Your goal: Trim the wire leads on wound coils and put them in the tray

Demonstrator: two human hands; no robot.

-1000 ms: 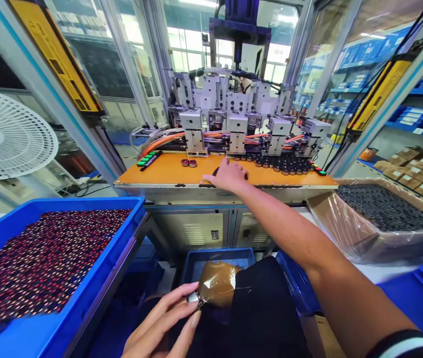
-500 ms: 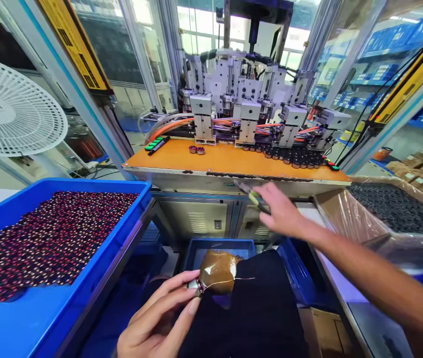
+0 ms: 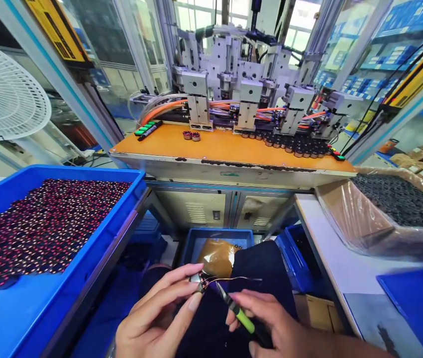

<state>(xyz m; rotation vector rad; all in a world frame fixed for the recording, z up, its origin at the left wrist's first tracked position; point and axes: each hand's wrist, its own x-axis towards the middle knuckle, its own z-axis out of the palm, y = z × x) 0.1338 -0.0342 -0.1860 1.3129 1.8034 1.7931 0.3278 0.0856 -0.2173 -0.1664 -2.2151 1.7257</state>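
Note:
My left hand (image 3: 166,311) pinches a small wire-wound motor part (image 3: 196,279) between thumb and fingertips, low in the middle of the view. From its right side a thin copper wire (image 3: 234,278) runs out to the right. My right hand (image 3: 267,318) is closed around pliers (image 3: 244,319) with green and black handles. Their pointed jaws are just below the wire, close to the part; I cannot tell whether they touch it. Behind the hands lies a brown plastic-wrapped thing (image 3: 217,256) in a blue bin (image 3: 219,231).
To the left stands a blue tray (image 3: 95,171) heaped with small dark and red wound parts. An orange bench (image 3: 230,149) bears rows of dark parts, markers (image 3: 148,130) and a machine (image 3: 249,94). At right is a plastic-lined box (image 3: 353,223) of black parts.
My right hand has come down from near the bench edge with the pliers, bringing them beside the wire. My left hand still holds the motor part. The view has shifted slightly.

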